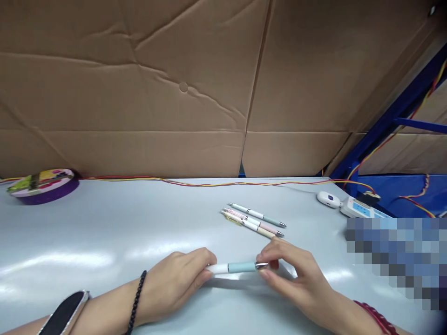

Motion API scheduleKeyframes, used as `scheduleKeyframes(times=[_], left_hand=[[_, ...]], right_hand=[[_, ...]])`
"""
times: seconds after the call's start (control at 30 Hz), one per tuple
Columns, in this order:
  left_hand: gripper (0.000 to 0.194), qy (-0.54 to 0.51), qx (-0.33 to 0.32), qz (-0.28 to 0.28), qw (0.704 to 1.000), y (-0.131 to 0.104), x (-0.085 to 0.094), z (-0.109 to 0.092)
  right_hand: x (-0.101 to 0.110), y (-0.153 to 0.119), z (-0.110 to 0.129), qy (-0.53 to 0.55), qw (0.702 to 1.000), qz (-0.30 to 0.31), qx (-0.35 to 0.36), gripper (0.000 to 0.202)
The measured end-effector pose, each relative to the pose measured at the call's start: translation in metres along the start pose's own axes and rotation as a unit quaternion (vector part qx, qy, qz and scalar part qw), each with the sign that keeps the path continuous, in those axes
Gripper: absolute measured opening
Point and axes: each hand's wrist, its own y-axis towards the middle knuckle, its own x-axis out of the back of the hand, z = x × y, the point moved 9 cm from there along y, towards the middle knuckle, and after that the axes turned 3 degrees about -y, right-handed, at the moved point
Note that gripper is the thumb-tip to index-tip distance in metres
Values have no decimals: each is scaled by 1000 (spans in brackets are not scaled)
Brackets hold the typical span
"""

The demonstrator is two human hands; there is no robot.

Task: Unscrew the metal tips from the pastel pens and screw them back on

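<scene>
A pen (240, 267) with a white half, a light blue half and a silver tip lies level between my two hands, just over the table. My left hand (178, 281) is closed around its white end, which the fingers hide. At the silver tip, the thumb and forefinger of my right hand (300, 279) pinch the pen. Beyond it on the table rest several more pens: a green and white one (256, 214), a pink and white one (254, 222) and a cream and white one (249, 225), side by side with tips toward the right.
A round purple box (49, 193) with a colourful lid sits at the back left. Red and yellow wires (195, 184) run along the table's back edge to a white power strip (363, 209) with a white plug-in device (328, 199). Cardboard (139, 102) stands behind; a blurred patch covers the right.
</scene>
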Motion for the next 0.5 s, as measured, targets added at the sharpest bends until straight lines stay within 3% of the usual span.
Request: scheduleKeyframes(times=[0.1,0.3,0.5], left_hand=[[16,7,0,10,1000,0,0,-1],[16,14,-1,28,1000,0,-3,-2],[18,9,3,22,1000,0,-3,0]], right_hand=[[-1,-1,4,-42,999,6,27,7],[-9,-1,4,-111,991,50,53,38],[-5,-4,6,-137,986,52,83,23]])
